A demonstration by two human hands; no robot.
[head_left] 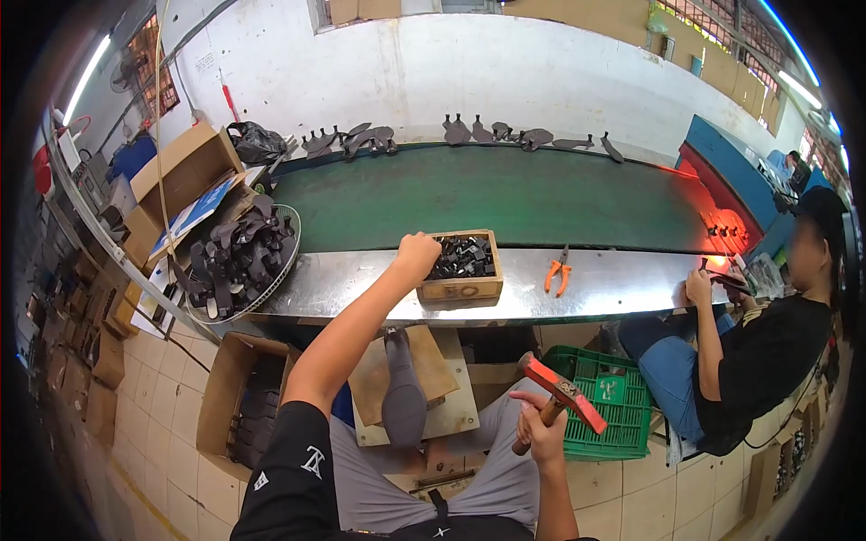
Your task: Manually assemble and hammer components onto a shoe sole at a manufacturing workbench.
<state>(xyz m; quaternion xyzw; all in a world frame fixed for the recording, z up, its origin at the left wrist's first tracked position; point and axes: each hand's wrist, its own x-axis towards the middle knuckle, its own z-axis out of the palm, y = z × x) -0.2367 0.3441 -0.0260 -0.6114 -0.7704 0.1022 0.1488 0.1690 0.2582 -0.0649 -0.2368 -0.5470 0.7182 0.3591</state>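
My left hand is at the left rim of a small wooden box filled with little black pieces. Its fingers are curled down over the edge, and whatever they pinch is hidden. My right hand grips the wooden handle of a hammer with a red head, held raised to the right of my lap. Between my knees, a dark grey shoe sole with a heel at its far end lies on a wooden board. Neither hand touches the sole.
Orange-handled pliers lie on the metal ledge before a green conveyor belt. A basket of soles stands left, above a cardboard box. A green crate is right, beside a seated co-worker near a red-glowing heater.
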